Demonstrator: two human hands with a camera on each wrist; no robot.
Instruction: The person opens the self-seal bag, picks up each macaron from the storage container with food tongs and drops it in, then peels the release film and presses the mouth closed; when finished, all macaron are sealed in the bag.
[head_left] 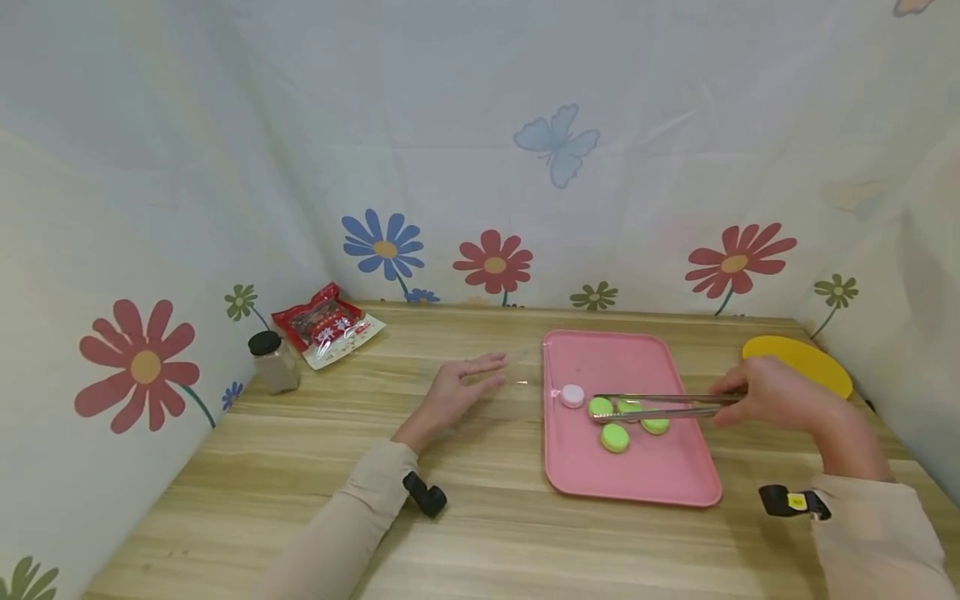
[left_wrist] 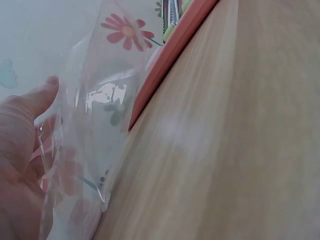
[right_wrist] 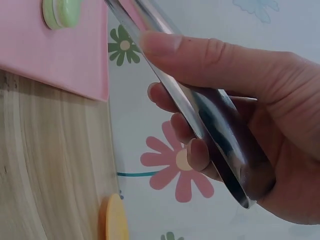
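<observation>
My left hand holds a clear plastic bag left of the pink tray. In the left wrist view, some of its fingers show through the plastic. The bag's faint outline reaches the tray's left edge in the head view. My right hand grips metal tongs near their closed end, thumb on one side and fingers on the other. Over the tray, the tong tips stand on either side of a green macaron. A pale pink macaron lies left of it, and several green macarons sit close by.
A yellow plate lies at the back right, beyond my right hand. At the back left stand a jar with a black lid and a red-and-white food packet. A flowered curtain closes off the table's back and sides.
</observation>
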